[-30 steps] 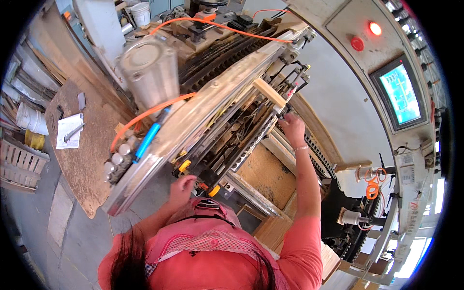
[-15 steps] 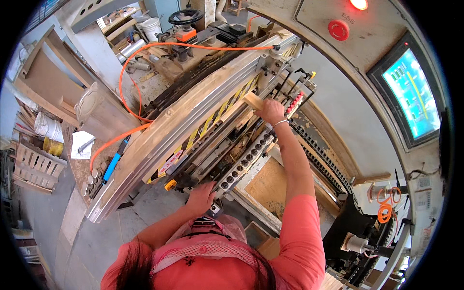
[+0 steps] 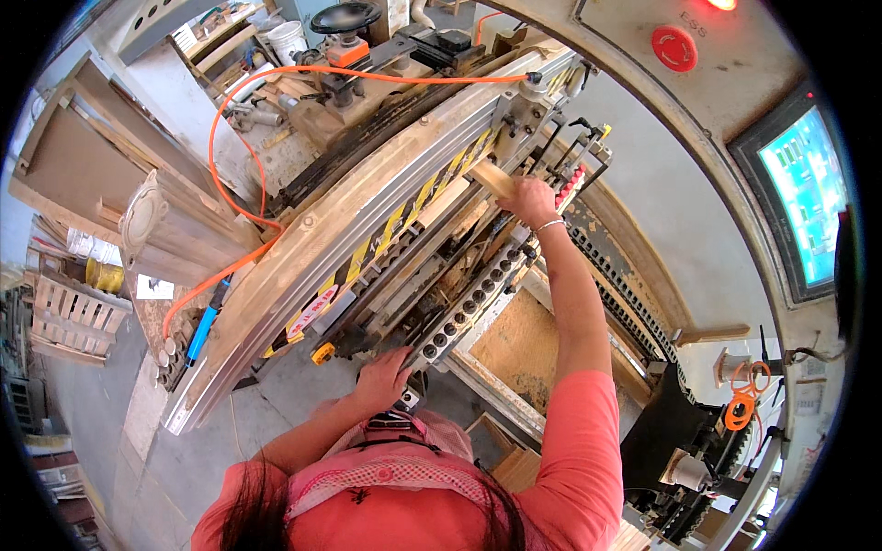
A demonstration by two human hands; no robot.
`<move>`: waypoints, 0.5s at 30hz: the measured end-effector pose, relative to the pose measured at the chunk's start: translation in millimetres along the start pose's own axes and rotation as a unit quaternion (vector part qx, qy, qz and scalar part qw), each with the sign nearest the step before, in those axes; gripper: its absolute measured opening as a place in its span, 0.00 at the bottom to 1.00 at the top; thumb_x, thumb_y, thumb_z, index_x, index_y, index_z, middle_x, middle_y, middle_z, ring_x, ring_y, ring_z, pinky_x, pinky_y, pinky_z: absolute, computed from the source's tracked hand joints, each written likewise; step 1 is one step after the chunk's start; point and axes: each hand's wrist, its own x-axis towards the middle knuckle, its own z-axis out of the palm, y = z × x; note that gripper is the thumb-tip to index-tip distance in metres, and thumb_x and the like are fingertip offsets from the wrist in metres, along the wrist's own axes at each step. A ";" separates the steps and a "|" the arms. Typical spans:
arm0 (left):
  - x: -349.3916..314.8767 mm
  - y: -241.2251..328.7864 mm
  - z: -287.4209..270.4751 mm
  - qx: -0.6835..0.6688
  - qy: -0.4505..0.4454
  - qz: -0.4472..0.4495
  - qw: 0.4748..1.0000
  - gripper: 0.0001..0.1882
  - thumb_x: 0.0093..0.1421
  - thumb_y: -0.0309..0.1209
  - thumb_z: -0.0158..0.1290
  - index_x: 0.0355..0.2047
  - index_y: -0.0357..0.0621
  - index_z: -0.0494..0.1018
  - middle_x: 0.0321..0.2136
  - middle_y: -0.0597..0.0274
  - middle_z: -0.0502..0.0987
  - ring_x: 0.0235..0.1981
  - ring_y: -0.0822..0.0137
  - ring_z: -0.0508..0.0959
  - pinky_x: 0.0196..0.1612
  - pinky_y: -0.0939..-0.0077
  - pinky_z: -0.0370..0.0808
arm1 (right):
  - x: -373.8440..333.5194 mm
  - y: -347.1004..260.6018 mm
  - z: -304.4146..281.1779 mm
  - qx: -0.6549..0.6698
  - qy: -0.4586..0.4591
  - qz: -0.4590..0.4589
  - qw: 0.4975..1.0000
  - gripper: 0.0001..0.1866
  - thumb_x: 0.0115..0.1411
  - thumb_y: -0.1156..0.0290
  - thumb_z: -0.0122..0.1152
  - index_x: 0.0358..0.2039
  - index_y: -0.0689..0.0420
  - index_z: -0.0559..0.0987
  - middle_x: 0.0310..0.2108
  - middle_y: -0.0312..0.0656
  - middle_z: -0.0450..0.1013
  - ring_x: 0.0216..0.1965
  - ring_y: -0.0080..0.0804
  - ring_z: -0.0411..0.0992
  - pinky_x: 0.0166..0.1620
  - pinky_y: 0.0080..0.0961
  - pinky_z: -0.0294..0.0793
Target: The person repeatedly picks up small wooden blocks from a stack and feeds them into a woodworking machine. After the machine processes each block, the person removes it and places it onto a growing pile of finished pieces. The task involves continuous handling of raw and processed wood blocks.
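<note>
My right hand (image 3: 533, 203) is closed around one end of a short pale wooden piece (image 3: 493, 179). It holds the piece over the far part of a woodworking machine, close to a row of red knobs (image 3: 570, 186). My left hand (image 3: 381, 380) is low and near me, its fingers curled against the near end of a metal rail (image 3: 467, 310) with a row of dark round holes. Its fingertips are partly hidden at the rail. Left of the right hand, a pale wooden strip (image 3: 443, 203) lies along a yellow-and-black striped edge (image 3: 404, 223).
A long curved-looking metal beam (image 3: 303, 243) crosses at left, with an orange hose (image 3: 213, 151) over it. At right stand a control panel with a lit screen (image 3: 799, 197) and a red stop button (image 3: 674, 48). A sawdust-covered board (image 3: 514, 344) lies beneath the rail.
The view has shifted slightly. The right hand still holds the wooden piece over the machine, and the left hand stays at the rail end. The pale strip beside the striped edge shows more plainly.
</note>
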 end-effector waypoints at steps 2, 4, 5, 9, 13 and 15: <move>1.2 5.3 -4.3 -0.008 -0.005 -0.008 1.000 0.19 0.57 0.31 0.48 0.49 0.40 0.64 0.42 0.46 0.72 0.40 0.45 0.73 0.42 0.56 0.72 | 0.8 2.9 3.8 0.000 0.008 -0.007 1.000 0.26 0.43 0.48 0.67 0.31 0.60 0.80 0.33 0.48 0.75 0.37 0.43 0.75 0.40 0.35 0.75; 3.1 6.1 -5.3 -0.011 -0.008 -0.006 1.000 0.19 0.57 0.31 0.48 0.49 0.40 0.64 0.41 0.46 0.72 0.40 0.45 0.73 0.42 0.57 0.72 | 4.2 6.7 7.1 -0.002 0.014 -0.010 1.000 0.26 0.42 0.49 0.67 0.30 0.60 0.80 0.32 0.48 0.75 0.36 0.44 0.75 0.40 0.36 0.75; 4.0 6.6 -5.6 -0.012 -0.010 -0.005 1.000 0.19 0.57 0.30 0.48 0.49 0.40 0.64 0.41 0.46 0.73 0.40 0.45 0.73 0.42 0.57 0.72 | 7.0 8.5 11.2 -0.004 0.015 -0.011 1.000 0.25 0.42 0.49 0.67 0.30 0.60 0.80 0.32 0.48 0.76 0.36 0.44 0.75 0.39 0.36 0.75; 3.8 8.2 -5.4 0.000 -0.004 0.003 1.000 0.20 0.57 0.30 0.49 0.50 0.40 0.63 0.42 0.47 0.73 0.41 0.46 0.73 0.43 0.58 0.71 | 11.3 6.4 9.0 -0.005 0.000 -0.016 1.000 0.25 0.42 0.48 0.65 0.30 0.59 0.79 0.30 0.49 0.75 0.34 0.45 0.75 0.38 0.38 0.74; 1.8 2.6 1.9 -0.004 0.000 -0.007 1.000 0.20 0.58 0.31 0.48 0.50 0.39 0.64 0.43 0.44 0.72 0.43 0.44 0.72 0.44 0.58 0.71 | 12.8 5.3 9.0 -0.005 -0.007 -0.010 1.000 0.25 0.41 0.48 0.65 0.29 0.59 0.79 0.29 0.48 0.75 0.34 0.44 0.75 0.37 0.38 0.74; 0.7 1.7 2.9 -0.009 -0.005 -0.018 1.000 0.20 0.59 0.32 0.48 0.50 0.38 0.64 0.44 0.42 0.72 0.44 0.43 0.72 0.45 0.57 0.71 | 11.0 3.5 6.5 -0.001 -0.007 -0.013 1.000 0.25 0.41 0.47 0.65 0.29 0.59 0.79 0.29 0.48 0.75 0.33 0.44 0.75 0.37 0.38 0.75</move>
